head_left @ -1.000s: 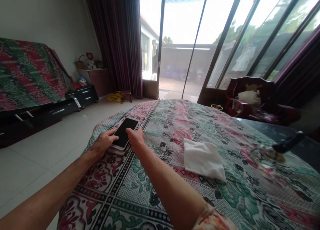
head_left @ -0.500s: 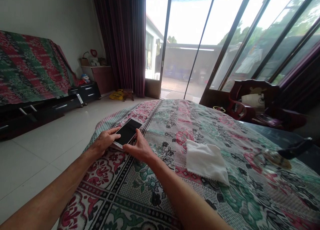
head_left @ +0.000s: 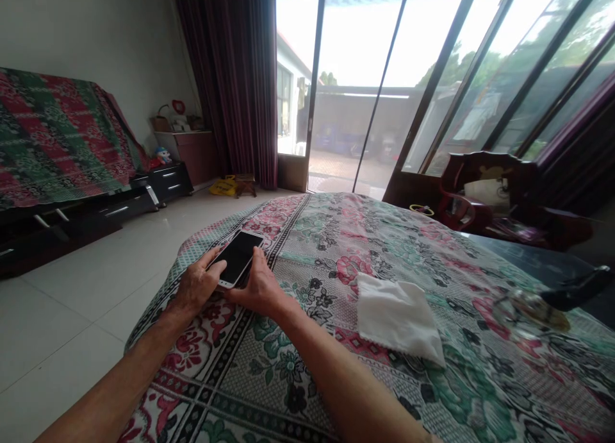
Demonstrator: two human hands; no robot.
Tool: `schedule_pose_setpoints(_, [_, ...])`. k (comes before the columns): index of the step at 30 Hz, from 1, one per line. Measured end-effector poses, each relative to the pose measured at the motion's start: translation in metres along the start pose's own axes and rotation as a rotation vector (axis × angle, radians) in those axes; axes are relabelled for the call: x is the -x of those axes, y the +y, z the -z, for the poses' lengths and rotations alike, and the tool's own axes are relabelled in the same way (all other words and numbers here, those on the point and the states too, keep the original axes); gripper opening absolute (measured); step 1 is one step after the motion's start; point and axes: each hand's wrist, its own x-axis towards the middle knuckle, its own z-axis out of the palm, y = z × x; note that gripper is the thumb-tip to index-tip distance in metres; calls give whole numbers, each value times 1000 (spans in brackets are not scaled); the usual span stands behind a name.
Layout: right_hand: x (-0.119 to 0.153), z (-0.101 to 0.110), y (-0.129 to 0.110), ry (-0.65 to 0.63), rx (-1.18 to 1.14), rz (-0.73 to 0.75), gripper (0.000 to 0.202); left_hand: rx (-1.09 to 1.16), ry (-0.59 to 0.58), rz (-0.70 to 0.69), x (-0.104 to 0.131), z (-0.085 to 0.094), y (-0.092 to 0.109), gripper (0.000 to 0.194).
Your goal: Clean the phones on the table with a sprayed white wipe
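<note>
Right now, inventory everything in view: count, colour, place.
phone: 1, white, black screen, centre-left
cloth: 1, white, right of phone
patterned cover: 1, multicoloured, under both
blurred object: 1, clear/black, right
chair: 1, reddish, right
small bag: 1, cream, on chair
glass panes: several, clear, back
curtains: 2, purple, flanking panes
floor: 1, pale, left
stool: 1, brown, on floor
floor bag: 1, yellow, beside stool
drape: 1, red-green, far left
drawers: several, black, below drape
small items: several, mixed, left corner
left grip: 1, bare, phone's left edge
right grip: 1, bare, phone's right edge
</note>
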Motion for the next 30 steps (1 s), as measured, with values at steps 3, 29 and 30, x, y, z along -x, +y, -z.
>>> schedule_pose_setpoints(3, [4, 0, 2, -27, -21, -40, 119, -81, 7, -7, 4, 1, 7, 44])
schedule_pose_setpoints(29, [3, 5, 11, -16, 5, 99, 98, -647, -20, -213, 13, -7, 29, 71])
schedule_pose_setpoints(30, [3, 4, 11, -6, 15, 102, 96, -658, -21, -214, 13, -8, 28, 73])
